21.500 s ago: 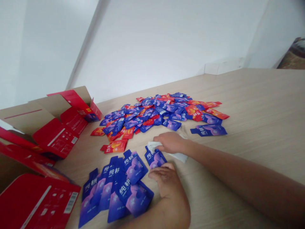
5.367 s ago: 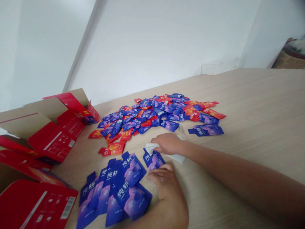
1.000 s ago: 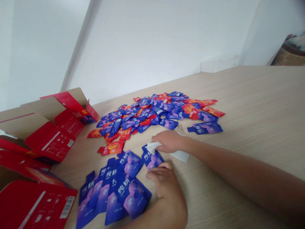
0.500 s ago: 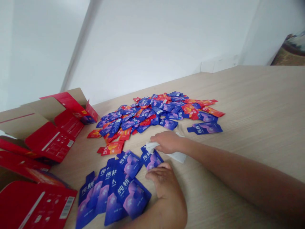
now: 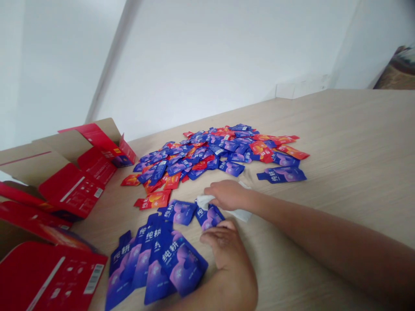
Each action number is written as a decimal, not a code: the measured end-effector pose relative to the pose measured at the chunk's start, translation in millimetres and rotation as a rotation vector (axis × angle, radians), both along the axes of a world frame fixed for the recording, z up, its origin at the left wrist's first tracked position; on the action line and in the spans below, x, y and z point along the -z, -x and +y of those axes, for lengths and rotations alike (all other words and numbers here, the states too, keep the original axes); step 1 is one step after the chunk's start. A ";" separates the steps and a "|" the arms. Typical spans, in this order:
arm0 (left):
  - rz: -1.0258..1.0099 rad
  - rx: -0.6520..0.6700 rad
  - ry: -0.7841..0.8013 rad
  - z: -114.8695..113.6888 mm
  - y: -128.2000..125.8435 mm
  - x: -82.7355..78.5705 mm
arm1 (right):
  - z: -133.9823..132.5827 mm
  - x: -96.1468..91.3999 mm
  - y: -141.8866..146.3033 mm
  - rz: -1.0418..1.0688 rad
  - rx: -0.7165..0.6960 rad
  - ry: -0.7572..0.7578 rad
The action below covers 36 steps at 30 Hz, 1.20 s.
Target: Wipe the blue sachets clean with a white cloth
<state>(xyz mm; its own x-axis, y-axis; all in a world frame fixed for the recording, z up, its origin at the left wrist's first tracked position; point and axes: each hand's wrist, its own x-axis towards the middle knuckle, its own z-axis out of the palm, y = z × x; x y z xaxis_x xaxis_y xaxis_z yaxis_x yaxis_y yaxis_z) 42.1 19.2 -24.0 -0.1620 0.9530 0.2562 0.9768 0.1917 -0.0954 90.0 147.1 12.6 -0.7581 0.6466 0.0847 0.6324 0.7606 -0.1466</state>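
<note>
A blue-and-purple pouch (image 5: 207, 219) with white lettering lies flat between my hands. The fingers of my left hand (image 5: 223, 242) are closed on its near edge. My right hand (image 5: 227, 194) pinches a white tissue (image 5: 204, 201) and presses it against the pouch's spout end; part of the tissue trails out under the wrist. Just left of this pouch is another blue pouch (image 5: 180, 212). Closer to me, several blue pouches overlap in a fanned row (image 5: 155, 259), partly hidden by my left forearm.
A heap of blue and orange-red pouches (image 5: 201, 151) spreads across the table (image 5: 340, 172) beyond my hands. One blue pouch (image 5: 282, 174) lies at its right. Open red cartons (image 5: 68, 190) stand along the left side. A white wall (image 5: 210, 56) rises behind the table.
The blue pouch left of my hands has turned and shifted away from the fanned row. My hands stay on the same pouch, the tissue still at its spout end. The view has shifted slightly.
</note>
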 end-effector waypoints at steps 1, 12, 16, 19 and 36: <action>0.023 -0.014 0.000 0.8 0.2 0.2 | 1.4 -1.1 -2.1 0.003 0.027 -0.014; 0.131 -0.046 0.056 0.4 -0.6 0.9 | -25.3 -8.6 10.3 0.011 -0.244 0.040; 0.147 -0.043 0.073 -2.2 -1.6 -3.0 | -15.3 -2.2 6.1 -0.016 -0.101 0.044; 0.175 -0.049 0.083 -2.8 -2.2 -6.1 | -5.4 -3.7 -1.6 -0.023 0.024 0.003; 0.661 -0.065 0.215 -0.6 -0.7 -8.0 | -4.0 -2.7 -3.3 -0.034 -0.034 0.013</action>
